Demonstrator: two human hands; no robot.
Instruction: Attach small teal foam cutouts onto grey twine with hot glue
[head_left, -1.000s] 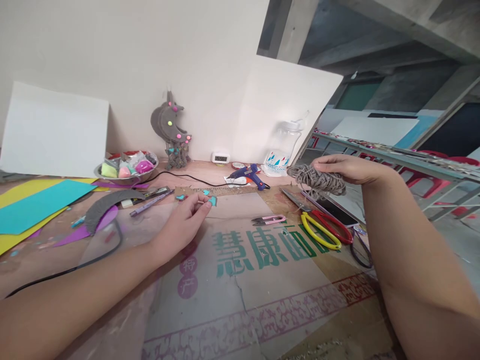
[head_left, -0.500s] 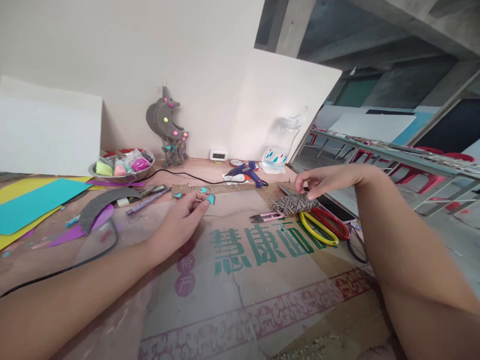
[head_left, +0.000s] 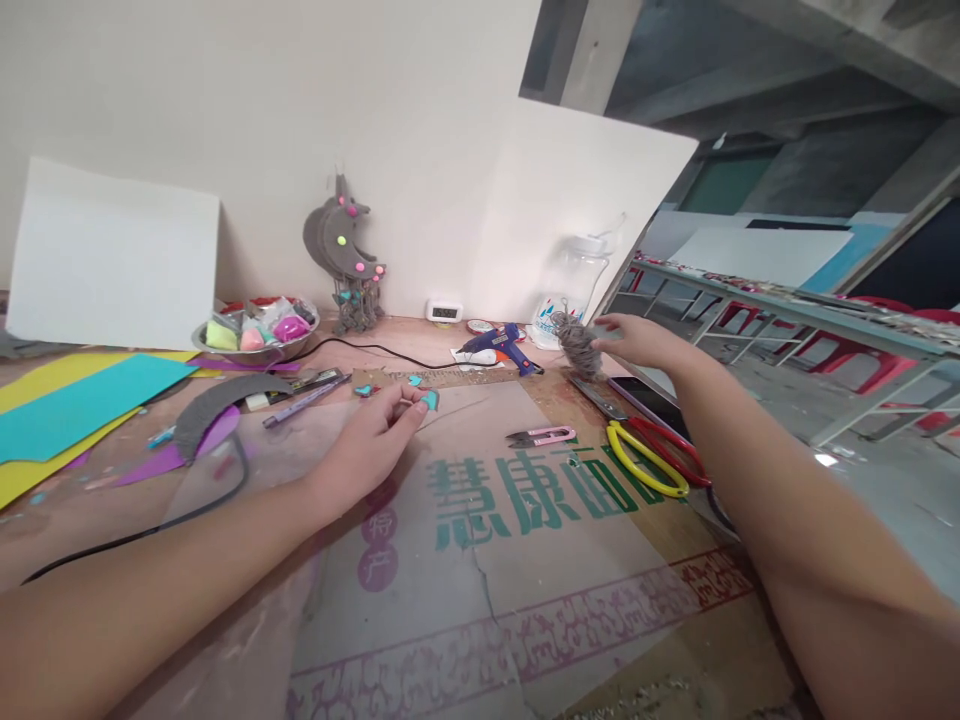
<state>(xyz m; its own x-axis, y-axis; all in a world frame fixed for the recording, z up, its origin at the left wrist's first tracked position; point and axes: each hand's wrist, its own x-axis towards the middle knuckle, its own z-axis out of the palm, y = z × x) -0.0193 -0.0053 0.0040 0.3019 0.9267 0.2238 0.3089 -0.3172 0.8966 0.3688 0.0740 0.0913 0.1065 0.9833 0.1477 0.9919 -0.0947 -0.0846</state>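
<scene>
My left hand (head_left: pixel 379 440) rests low over the plastic-covered board, thumb and fingers pinched on a small teal cutout (head_left: pixel 430 400). Two more small teal cutouts (head_left: pixel 363 391) lie just beyond it. At the back right, the fingertips of my right hand (head_left: pixel 634 340) are closed at the edge of a bundle of grey yarn (head_left: pixel 576 345), which stands tilted in front of the bottle. Nearer to me lie pink thread snips (head_left: pixel 541 436) and scissors (head_left: pixel 645 455) with red and yellow handles.
A blue glue gun (head_left: pixel 504 346), a clear bottle (head_left: pixel 574 280) and a small digital clock (head_left: pixel 444 310) stand along the wall. A grey moon ornament (head_left: pixel 337 245) hangs there. On the left are a bowl of clay packets (head_left: pixel 255 352), coloured sheets (head_left: pixel 90 405) and a grey curved strip (head_left: pixel 217 405).
My right hand has moved the yarn bundle away from the scissors, back towards the bottle, uncovering the blades and snips. My left hand keeps its pinch; the view has shifted slightly.
</scene>
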